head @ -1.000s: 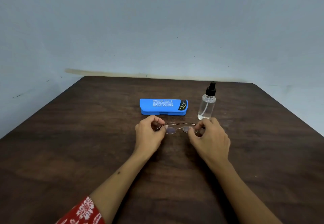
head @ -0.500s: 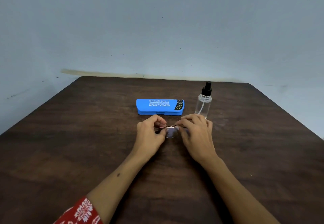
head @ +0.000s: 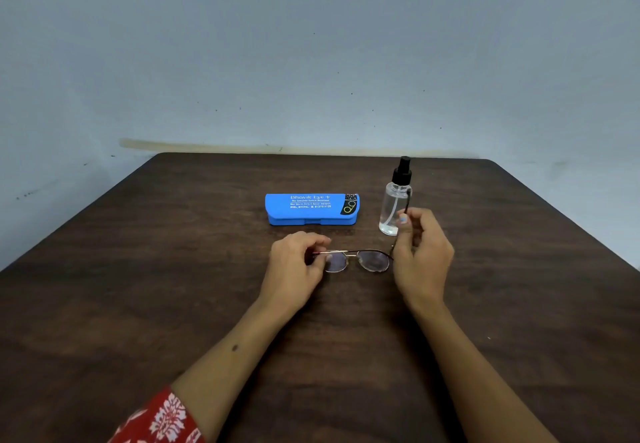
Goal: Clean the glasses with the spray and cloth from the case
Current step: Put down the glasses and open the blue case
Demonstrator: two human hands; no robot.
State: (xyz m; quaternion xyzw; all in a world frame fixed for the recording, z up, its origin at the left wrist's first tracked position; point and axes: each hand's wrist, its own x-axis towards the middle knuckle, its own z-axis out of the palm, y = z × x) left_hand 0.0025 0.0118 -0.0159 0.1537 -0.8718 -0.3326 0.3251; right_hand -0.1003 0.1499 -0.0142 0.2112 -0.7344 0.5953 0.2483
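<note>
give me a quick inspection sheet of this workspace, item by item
surface: dark wooden table, bare where it shows
glasses: in front of the case, right temple arm swung open and raised
case: blue, closed, lying flat at the middle of the table
spray bottle: upright right of the case, black cap on, clear liquid inside
cloth: not seen, case closed
clutter: nothing seen
left hand: pinches the glasses' left end
right hand: pinches the raised temple arm
cables: nothing seen
surroundings: pale blue wall, scuffed, behind the table
</note>
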